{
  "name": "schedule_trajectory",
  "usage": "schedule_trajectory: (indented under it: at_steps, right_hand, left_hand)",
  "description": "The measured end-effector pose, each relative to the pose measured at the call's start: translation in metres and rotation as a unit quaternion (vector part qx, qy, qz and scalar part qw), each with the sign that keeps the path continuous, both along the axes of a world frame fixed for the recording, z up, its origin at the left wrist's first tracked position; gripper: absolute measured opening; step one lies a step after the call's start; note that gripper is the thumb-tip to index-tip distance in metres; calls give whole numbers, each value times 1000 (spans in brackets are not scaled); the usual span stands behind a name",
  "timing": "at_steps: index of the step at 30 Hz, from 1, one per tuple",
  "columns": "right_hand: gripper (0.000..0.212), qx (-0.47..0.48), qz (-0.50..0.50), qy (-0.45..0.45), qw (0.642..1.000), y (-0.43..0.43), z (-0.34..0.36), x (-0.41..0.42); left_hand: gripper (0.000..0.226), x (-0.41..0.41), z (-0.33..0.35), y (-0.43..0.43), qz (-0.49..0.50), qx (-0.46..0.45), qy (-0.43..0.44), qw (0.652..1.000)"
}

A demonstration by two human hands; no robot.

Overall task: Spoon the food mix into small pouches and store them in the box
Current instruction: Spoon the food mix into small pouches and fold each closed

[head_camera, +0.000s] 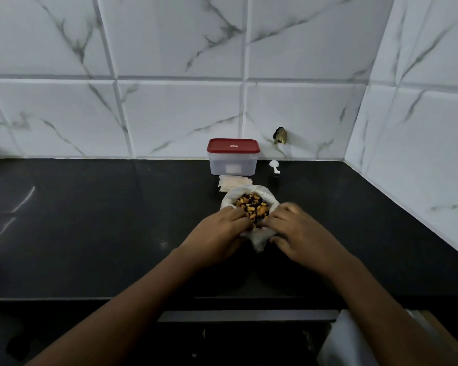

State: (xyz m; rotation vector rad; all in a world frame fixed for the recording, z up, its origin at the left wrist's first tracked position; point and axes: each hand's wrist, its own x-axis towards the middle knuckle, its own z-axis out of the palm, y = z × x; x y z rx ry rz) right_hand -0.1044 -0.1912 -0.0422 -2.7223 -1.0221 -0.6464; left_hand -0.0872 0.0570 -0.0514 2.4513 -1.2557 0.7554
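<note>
Head view looks down on a black table (90,220) set against a white marbled tile wall (169,107). Nearest, both forearms reach forward. The left hand (222,228) and right hand (299,231) each pinch the near rim of a white bag (259,239), fingers curled on the plastic and holding its mouth apart. Inside the bag lies the mix (253,206), yellow and dark bits heaped to the brim. Just behind the bag, touching its far edge, lies a small stack of pale pouches (234,183), flat on the table. Farther back, by the wall, stands a clear box (232,165) with its red lid (232,146) on. To the right of the box lies a white spoon (274,165).
</note>
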Motion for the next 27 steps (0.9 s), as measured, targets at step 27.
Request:
schedule_trajectory:
  at_steps: [27]
  right_hand:
    - [18,286,-246,309,873,19,16,75]
  left_hand:
    - [29,68,21,-15,218,-213,352,885]
